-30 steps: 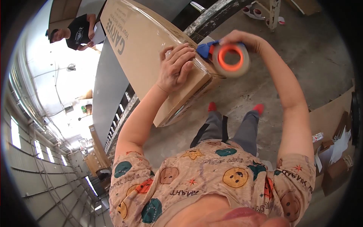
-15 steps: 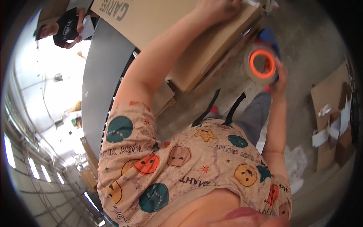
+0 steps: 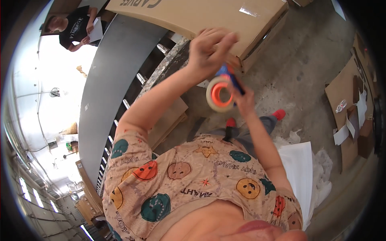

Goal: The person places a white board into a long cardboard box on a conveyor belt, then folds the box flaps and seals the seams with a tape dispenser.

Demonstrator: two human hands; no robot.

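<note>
Head view: near the carton (image 3: 213,17), our right grip (image 3: 246,101) wraps the handle (image 3: 237,83) of the tape dispenser (image 3: 215,90); we judge it light, rigid, best held there. Left grip (image 3: 209,51): blurred, closure we cannot tell.

Glare bleaches the white background (image 3: 60,114) left of the large brown cardboard box (image 3: 225,22), whose glossy clear tape strip (image 3: 248,12) glints. Right of the box, the grey concrete floor (image 3: 297,72) looks dimmer. Below the box, blur softens the round orange-cored tape roll (image 3: 215,95). Beyond the box, edges bow toward black corners.
</note>
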